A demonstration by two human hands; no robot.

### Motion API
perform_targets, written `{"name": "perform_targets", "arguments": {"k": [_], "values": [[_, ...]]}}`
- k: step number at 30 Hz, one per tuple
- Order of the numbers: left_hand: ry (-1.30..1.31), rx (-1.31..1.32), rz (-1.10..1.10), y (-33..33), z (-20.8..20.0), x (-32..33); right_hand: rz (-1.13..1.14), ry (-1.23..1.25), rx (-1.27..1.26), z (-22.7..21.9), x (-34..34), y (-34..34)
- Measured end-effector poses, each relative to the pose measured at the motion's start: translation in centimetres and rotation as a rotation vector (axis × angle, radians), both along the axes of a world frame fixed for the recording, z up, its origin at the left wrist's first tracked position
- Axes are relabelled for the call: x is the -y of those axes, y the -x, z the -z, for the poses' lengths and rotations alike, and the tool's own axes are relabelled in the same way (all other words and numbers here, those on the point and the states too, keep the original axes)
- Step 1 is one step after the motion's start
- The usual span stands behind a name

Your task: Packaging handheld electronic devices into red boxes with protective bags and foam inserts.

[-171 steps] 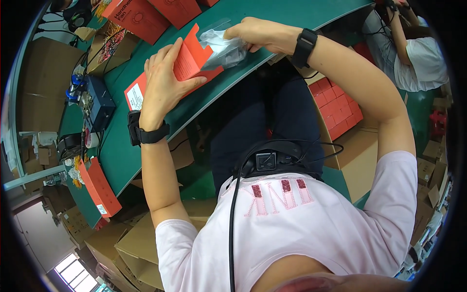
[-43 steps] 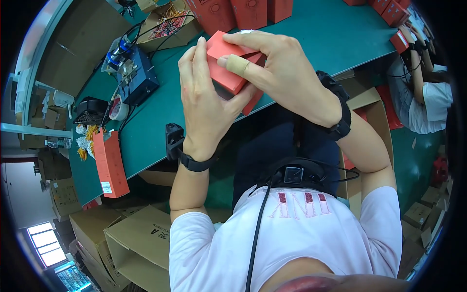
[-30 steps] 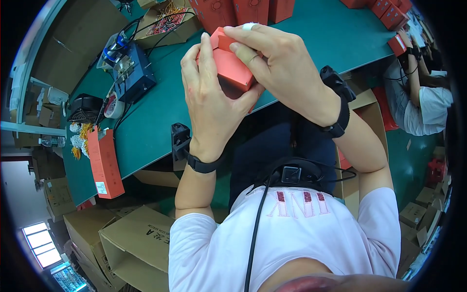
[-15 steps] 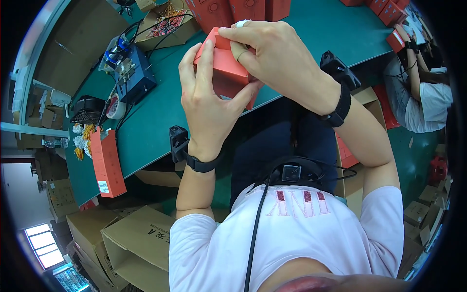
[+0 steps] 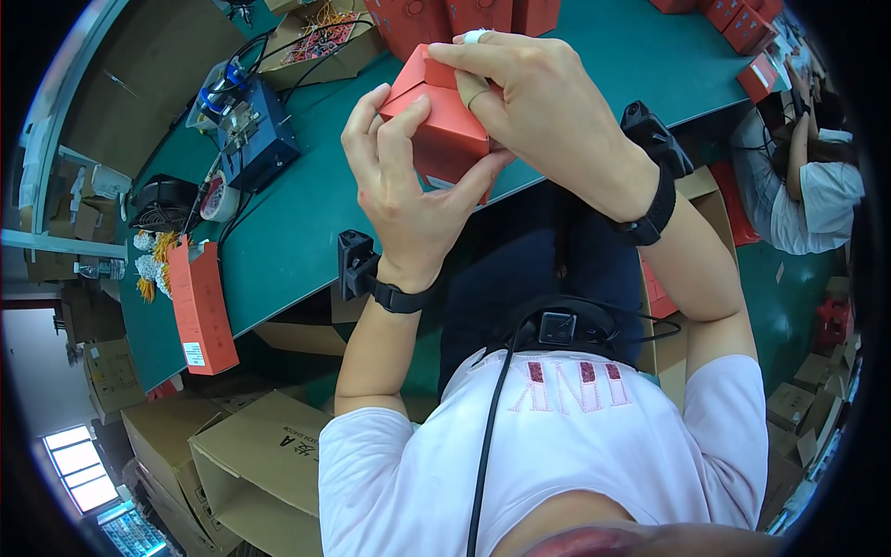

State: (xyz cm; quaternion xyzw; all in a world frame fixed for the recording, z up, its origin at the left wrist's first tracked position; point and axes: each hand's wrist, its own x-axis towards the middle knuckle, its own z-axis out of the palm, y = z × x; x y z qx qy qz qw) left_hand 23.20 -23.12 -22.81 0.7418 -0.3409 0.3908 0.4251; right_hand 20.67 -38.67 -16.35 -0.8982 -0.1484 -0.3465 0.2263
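A red carton box is held up over the near edge of the green table, its flapped end facing up. My left hand grips it from the left, fingers on the far left side and thumb along the near side. At the box's upper right, my right hand pinches a raised flap between thumb and fingers. A pale wrap circles one right finger. Part of the box's right side is hidden behind my right hand.
Several red boxes stand at the table's far side. A blue device with cables and a red carton are at left. Brown cartons lie below. Another person sits at far right, near more red boxes.
The box and both hands have shifted slightly right. The top flaps now lie closer together over the box's opening, and my left fingers have bent and drawn back from the top edge.
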Motion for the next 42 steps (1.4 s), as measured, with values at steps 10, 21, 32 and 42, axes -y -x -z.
{"name": "perform_targets", "arguments": {"k": [10,21,32,42], "values": [[0.104,-0.027,0.062,0.2,1.1,0.3,-0.148,0.270,-0.038,-0.8,2.2,0.4],[0.862,-1.086,0.640,-4.2,0.7,-4.0,-0.291,0.166,-0.039,-4.3,8.1,4.8],[0.663,-1.917,1.498,-1.6,-1.4,0.7,-0.438,0.009,0.222,-3.8,7.4,5.8],[-0.156,-1.188,0.503,-1.0,-1.6,4.1,0.597,-0.433,0.371,0.0,27.7,-12.4]]}}
